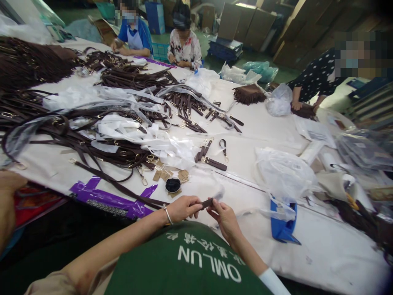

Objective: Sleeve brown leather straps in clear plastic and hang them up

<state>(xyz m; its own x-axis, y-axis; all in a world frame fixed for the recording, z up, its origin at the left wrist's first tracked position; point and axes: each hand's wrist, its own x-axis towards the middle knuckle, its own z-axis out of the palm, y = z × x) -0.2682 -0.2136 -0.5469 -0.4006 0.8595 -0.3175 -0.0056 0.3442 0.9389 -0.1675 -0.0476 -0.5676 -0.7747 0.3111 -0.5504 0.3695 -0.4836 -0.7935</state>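
Note:
Between my two hands, at the table's near edge, is a dark brown strap (pixel 206 203). My left hand (pixel 186 207), with a bracelet at its wrist, pinches the strap from the left. The fingers of my right hand (pixel 223 214) close on its right end. Another long brown strap (pixel 123 188) with a gold clasp runs along the table toward my left forearm; whether it joins the piece I hold is hidden. Just beyond my hands lie a round container of black material (pixel 173 185), tan tags (pixel 183 176) and short straps with gold hooks (pixel 215 164).
Heaps of brown straps (pixel 135 78) and clear plastic wrapping (pixel 147 139) cover the left side. A blue holder (pixel 284 221) and plastic bags (pixel 285 168) lie at right. Several co-workers stand or sit around the table; one person's hand (pixel 9 184) shows at far left.

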